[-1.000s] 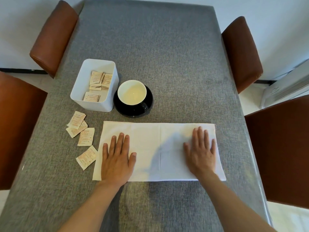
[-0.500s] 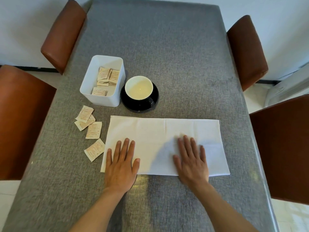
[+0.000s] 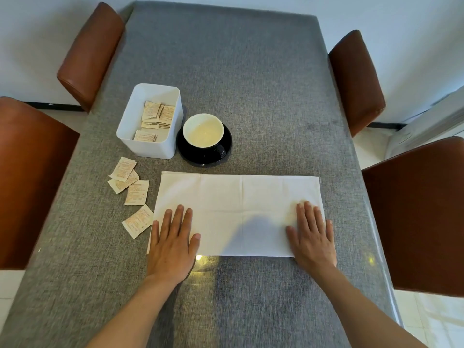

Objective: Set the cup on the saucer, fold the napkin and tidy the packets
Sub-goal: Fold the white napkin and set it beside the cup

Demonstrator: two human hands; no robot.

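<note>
both palms flat and fingers spread, left hand [image 3: 173, 247] pressing the napkin [image 3: 238, 212] at its 7 o'clock corner, right hand [image 3: 312, 237] at 5 o'clock, cup [image 3: 203, 130] seated on the saucer [image 3: 185, 154] at 11 o'clock, loose packets [image 3: 130, 189] at 9 o'clock.

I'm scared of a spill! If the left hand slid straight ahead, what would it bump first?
Probably the black saucer holding the cup; the left hand points across the napkin toward it.
</note>
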